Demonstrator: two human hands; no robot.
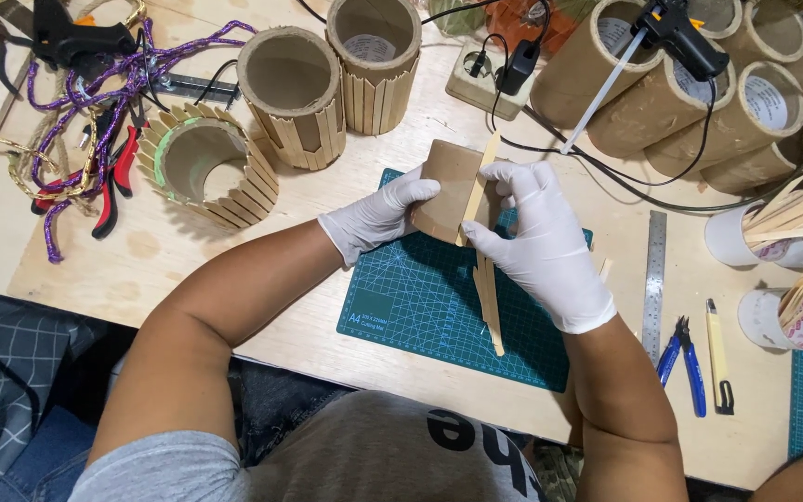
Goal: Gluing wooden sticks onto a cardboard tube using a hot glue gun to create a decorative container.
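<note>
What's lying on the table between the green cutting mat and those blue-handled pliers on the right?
In the head view, a steel ruler lies lengthwise on the wooden table between the green cutting mat and the blue-handled pliers.

White round labels (370,46) inside the cardboard tubes (374,56) — back and right of the table (188,251).

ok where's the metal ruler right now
In the head view, the metal ruler lies on the table's right side, between the green cutting mat and the blue-handled pliers.

Steel ruler (655,279), blue pliers (683,358) right; glue gun (676,33), stick-clad tubes (295,98) behind.
</note>
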